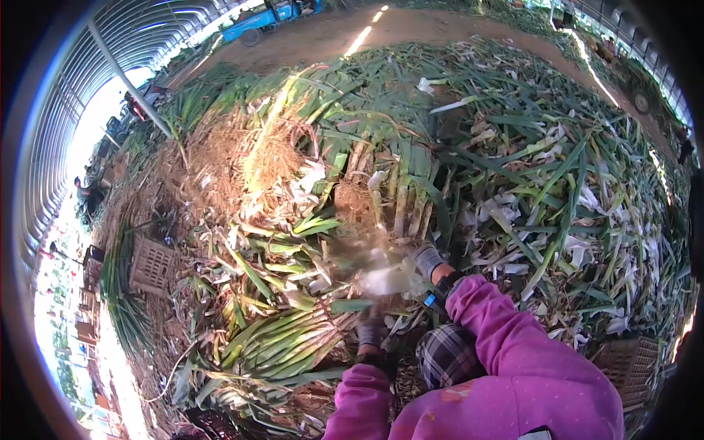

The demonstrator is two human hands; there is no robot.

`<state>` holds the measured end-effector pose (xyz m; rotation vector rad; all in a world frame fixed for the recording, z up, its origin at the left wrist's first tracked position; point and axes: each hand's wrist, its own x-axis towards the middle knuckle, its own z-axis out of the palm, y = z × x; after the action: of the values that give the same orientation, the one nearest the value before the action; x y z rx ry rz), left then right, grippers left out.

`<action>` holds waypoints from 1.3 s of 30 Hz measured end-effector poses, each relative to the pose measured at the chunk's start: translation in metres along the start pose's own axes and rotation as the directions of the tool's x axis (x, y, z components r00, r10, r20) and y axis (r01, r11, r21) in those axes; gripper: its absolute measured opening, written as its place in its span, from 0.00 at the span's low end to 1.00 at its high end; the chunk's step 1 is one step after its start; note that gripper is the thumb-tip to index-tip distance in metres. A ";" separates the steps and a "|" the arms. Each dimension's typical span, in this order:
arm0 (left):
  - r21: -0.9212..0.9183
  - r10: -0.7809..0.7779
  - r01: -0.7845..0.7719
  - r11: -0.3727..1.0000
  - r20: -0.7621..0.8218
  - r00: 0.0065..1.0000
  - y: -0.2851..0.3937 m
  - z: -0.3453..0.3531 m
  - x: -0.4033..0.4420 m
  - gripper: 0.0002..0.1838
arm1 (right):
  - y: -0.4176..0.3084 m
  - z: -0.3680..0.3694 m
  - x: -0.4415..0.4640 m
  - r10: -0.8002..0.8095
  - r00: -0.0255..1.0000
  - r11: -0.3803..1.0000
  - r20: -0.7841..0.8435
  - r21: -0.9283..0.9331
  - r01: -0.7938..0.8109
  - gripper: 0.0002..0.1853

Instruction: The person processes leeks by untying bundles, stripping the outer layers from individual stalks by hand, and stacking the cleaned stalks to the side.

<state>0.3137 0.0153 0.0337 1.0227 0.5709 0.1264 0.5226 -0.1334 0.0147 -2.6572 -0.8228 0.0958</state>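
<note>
My right hand (425,259), in a grey glove, is over the pile beside several thick pale stalks of long green onion or leek (402,205). My left hand (370,328) is lower, near the fanned stalks with yellow-green leaves (293,339). A whitish smear (389,280) blurs between the two hands; I cannot make out what it is. Motion and glare hide the fingers of both hands, so any grip is unclear. Just above lies a bundle of stalks with brown stringy roots (353,199).
Cut leaves and peelings (528,198) cover the ground to the right. A larger rooted bundle (271,158) is farther off. Plastic crates stand at left (152,267) and lower right (627,367). A blue vehicle (268,20) and a slanting pole (128,81) are beyond.
</note>
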 end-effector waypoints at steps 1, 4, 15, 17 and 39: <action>0.047 0.060 -0.058 0.997 -0.044 0.997 -0.007 -0.014 0.017 0.09 | -0.004 -0.009 -0.010 0.259 0.961 0.562 0.100 0.794 -0.234 0.15; 0.475 0.203 -0.167 0.864 -0.025 0.979 -0.008 -0.025 0.082 0.11 | -0.017 -0.023 -0.038 0.476 0.843 0.043 0.249 0.951 -0.305 0.13; 0.701 0.038 -0.594 0.395 0.633 0.773 -0.104 0.006 0.182 0.22 | 0.025 -0.023 -0.029 0.575 0.817 0.059 0.047 0.993 -0.099 0.11; 0.470 -0.218 -0.037 0.882 0.476 0.852 -0.123 0.012 0.189 0.21 | 0.062 -0.008 -0.016 0.615 0.730 -0.555 0.297 0.821 0.134 0.13; 0.321 -0.128 -0.687 -0.652 0.846 0.517 0.201 0.034 -0.048 0.12 | -0.150 -0.148 -0.050 -0.288 0.850 0.872 0.441 0.487 0.043 0.23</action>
<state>0.3226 0.0784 0.2332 3.1507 -0.9083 0.1034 0.4260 -0.0931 0.2038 -2.1041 -1.0343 0.8642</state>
